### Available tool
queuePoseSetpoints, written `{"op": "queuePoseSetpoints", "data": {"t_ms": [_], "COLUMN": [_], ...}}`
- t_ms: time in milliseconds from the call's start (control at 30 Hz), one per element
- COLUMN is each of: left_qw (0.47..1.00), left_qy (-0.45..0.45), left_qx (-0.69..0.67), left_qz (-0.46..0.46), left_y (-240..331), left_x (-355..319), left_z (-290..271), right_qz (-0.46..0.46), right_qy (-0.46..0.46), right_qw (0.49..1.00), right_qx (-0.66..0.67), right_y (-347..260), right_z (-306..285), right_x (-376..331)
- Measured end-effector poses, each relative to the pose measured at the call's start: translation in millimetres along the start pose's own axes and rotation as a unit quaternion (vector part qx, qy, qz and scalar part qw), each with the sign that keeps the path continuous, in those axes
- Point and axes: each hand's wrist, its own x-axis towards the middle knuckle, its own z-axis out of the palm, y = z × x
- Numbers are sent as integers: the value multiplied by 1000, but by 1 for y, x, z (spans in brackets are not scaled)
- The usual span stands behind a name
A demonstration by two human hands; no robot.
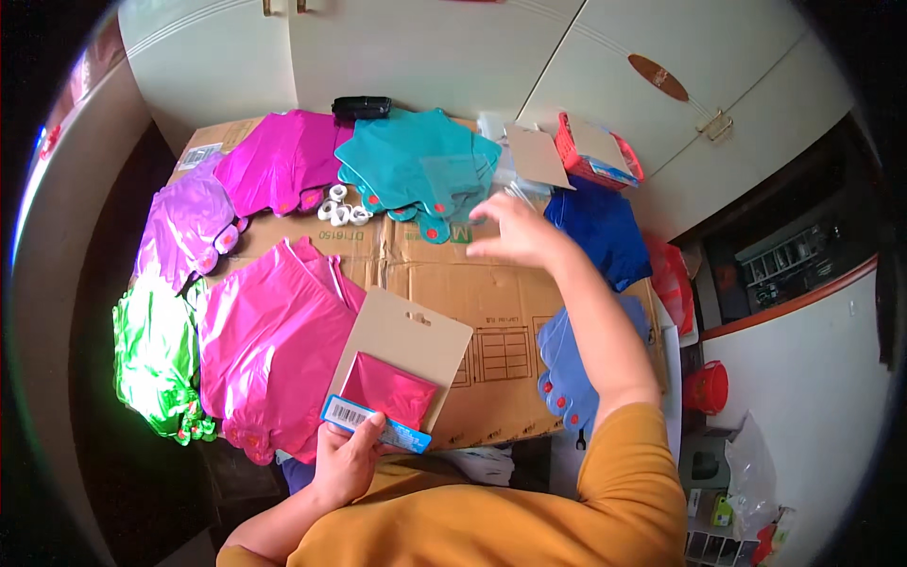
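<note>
Over cardboard, the right hand, fingers parted and seemingly empty, has the clear bag near at ten o'clock, while the left hand pinches the card, long axis toward one o'clock.

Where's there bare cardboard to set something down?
Cardboard shows bare between the tan card in your left hand and the slate-blue sheets; a smaller patch separates the white rolls from the hot-pink sheets. Crowded: left edge, green sheets, lilac sheets; far edge, magenta sheets, teal sheets.
</note>
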Motion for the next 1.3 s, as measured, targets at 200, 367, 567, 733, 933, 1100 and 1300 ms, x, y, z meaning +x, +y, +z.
{"op": "queuePoseSetpoints", "data": {"t_ms": [200, 367, 567, 733, 933, 1100, 1300], "left_qw": [999, 988, 999, 997, 989, 994, 996], "left_qy": [22, 8, 8, -33, -114, -105, -75], "left_qx": [7, 113, -38, -65, -91, 29, 54], "left_qz": [25, 103, 20, 4, -19, 11, 12], "left_y": [-3, -21, -52, -73, -102, -106, -102], "left_x": [-17, -35, -52, -56, -55, -53, -59], "left_z": [-8, -24, -20, -14, -23, -33, -19], "right_qz": [6, -60, -42, 195, 151, 136, 144], "right_qy": [92, 118, 290, 273, 220, 276, 312], "right_qw": [988, 990, 956, 821, 640, 633, 669], "right_qx": [-126, -43, 21, 462, 720, 710, 659], "right_y": [-73, -156, -177, -199, -239, -238, -238], "right_z": [68, 103, 132, 166, 221, 227, 220], "right_x": [-107, -173, -196, -262, -259, -253, -257]}}
